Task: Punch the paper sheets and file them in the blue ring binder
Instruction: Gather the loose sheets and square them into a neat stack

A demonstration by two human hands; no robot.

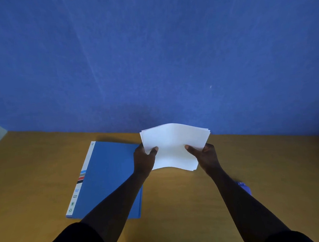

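You hold the thin stack of white paper sheets (172,146) lifted above the wooden desk (251,162), near its far edge by the blue wall (151,56). Your left hand (144,160) pinches the stack's left edge, thumb on top; your right hand (206,155) pinches the right edge the same way. Neither hand is free.

The sheets are light and limp: they already bow up at the far edge and sag between your hands, and the edges are fanned, not square. They will probably slip over one another, so tap them even against the desk before punching, and keep your hold on the two side edges, close to the near corners, where the stack buckles least.

The closed blue ring binder with a white spine strip (110,178) lies flat toward the desk's left side, its right edge under your left forearm. A small blue-purple object (244,186) peeks out beside your right forearm, mostly hidden; whether it is the punch cannot be told. The binder must be opened first, and your left arm crosses it.
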